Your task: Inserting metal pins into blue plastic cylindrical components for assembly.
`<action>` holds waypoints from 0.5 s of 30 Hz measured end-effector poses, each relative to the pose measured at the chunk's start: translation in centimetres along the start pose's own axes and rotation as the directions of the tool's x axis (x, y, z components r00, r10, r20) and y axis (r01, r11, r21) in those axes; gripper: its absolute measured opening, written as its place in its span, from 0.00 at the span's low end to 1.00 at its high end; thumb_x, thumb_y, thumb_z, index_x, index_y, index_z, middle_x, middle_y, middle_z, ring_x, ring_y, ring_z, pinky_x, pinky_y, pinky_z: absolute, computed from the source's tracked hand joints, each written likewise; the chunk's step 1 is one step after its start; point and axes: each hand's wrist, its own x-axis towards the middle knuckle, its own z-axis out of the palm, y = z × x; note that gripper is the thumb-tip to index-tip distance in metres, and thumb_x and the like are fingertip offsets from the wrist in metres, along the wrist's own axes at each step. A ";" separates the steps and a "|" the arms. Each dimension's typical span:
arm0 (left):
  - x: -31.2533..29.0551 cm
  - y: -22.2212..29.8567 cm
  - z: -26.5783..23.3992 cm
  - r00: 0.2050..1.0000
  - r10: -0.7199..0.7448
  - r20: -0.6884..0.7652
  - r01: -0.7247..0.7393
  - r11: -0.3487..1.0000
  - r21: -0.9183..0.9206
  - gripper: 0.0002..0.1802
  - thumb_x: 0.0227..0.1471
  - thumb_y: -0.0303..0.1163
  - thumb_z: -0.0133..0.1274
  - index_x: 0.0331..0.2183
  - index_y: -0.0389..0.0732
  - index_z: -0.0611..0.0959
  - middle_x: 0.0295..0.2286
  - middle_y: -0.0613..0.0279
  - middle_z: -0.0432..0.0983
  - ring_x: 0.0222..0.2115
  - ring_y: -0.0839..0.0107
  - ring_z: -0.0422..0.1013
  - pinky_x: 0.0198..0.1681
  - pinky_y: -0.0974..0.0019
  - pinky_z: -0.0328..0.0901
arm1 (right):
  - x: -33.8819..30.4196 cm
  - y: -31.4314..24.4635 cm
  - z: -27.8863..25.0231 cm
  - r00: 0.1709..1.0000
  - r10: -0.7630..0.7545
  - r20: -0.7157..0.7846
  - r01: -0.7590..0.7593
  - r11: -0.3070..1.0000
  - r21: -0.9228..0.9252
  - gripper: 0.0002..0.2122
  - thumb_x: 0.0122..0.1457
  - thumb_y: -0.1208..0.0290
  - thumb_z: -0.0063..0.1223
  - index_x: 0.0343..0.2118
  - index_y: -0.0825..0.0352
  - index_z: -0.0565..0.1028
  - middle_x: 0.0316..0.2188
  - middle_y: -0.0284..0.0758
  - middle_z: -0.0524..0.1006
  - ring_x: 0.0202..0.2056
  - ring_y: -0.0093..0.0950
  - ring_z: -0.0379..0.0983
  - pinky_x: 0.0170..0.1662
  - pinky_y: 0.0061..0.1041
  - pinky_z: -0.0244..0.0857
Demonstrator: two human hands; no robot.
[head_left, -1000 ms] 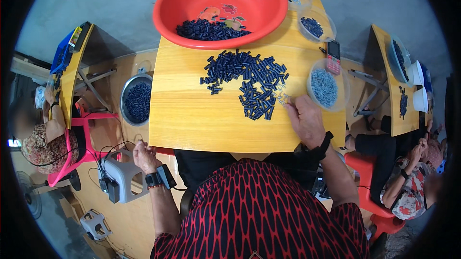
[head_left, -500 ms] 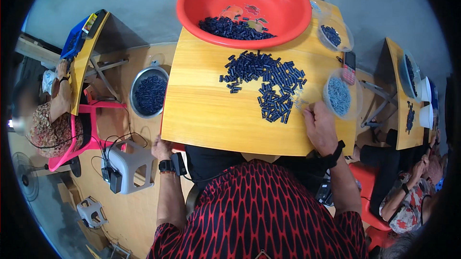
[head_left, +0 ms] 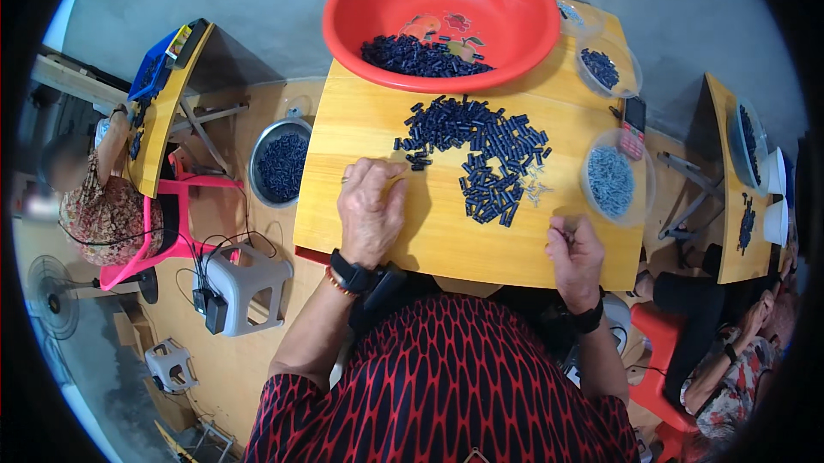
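Observation:
A heap of small dark-blue cylindrical pieces (head_left: 468, 133) lies spread over the wooden table (head_left: 360, 128). Just left of it hovers my left hand (head_left: 369, 205), fingers loosely bent, thumb apart, with nothing visible in it. My right hand (head_left: 575, 257) is over the table's near right part, its thumb and fingertips pinched together. Whatever they hold, if anything, is too small to make out. A few thin silvery pins (head_left: 536, 186) lie at the heap's right edge. More such pins fill a clear round bowl (head_left: 611, 181) beyond my right hand.
A large red basin (head_left: 446, 85) with more dark pieces stands at the table's far side. At the right are another clear bowl (head_left: 608, 70) and a red keypad phone (head_left: 633, 127). A metal bowl (head_left: 281, 163) of dark pieces sits left of the table. Other people work at side tables.
My left hand has come up from beside the table's near left edge to over the tabletop. My right hand has drawn back from the pins toward me, still pinched.

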 end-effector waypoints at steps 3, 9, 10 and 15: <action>0.1 0.1 1.6 0.998 -0.046 0.034 0.045 0.999 0.030 0.11 0.40 0.18 0.59 0.30 0.39 0.80 0.27 0.56 0.73 0.30 0.55 0.69 0.36 0.57 0.64 | -0.2 0.0 0.1 1.000 0.002 0.014 -0.002 1.000 0.021 0.06 0.59 0.84 0.51 0.39 0.72 0.73 0.32 0.31 0.71 0.31 0.19 0.70 0.34 0.18 0.66; 0.3 0.2 2.8 0.997 -0.051 0.059 0.045 0.994 0.098 0.09 0.42 0.19 0.60 0.30 0.38 0.80 0.26 0.56 0.72 0.31 0.56 0.69 0.37 0.59 0.65 | -0.4 0.2 0.3 1.000 -0.004 -0.016 0.004 1.000 -0.009 0.07 0.60 0.84 0.51 0.40 0.69 0.73 0.28 0.29 0.72 0.25 0.15 0.68 0.29 0.16 0.66; 0.3 0.2 2.8 0.996 -0.053 0.067 0.046 0.994 0.097 0.09 0.42 0.19 0.60 0.30 0.38 0.80 0.26 0.56 0.72 0.31 0.56 0.69 0.37 0.59 0.65 | -0.4 0.2 0.2 1.000 0.023 -0.019 -0.023 1.000 0.017 0.07 0.59 0.84 0.51 0.40 0.70 0.74 0.30 0.31 0.72 0.27 0.18 0.70 0.30 0.18 0.67; 0.3 -0.1 3.0 0.995 -0.047 0.089 0.037 0.993 0.111 0.08 0.42 0.19 0.59 0.29 0.38 0.80 0.27 0.56 0.72 0.31 0.55 0.69 0.37 0.59 0.65 | 0.0 0.1 0.2 1.000 0.011 -0.014 -0.011 1.000 0.014 0.08 0.57 0.85 0.51 0.39 0.72 0.74 0.31 0.34 0.72 0.29 0.22 0.71 0.32 0.20 0.67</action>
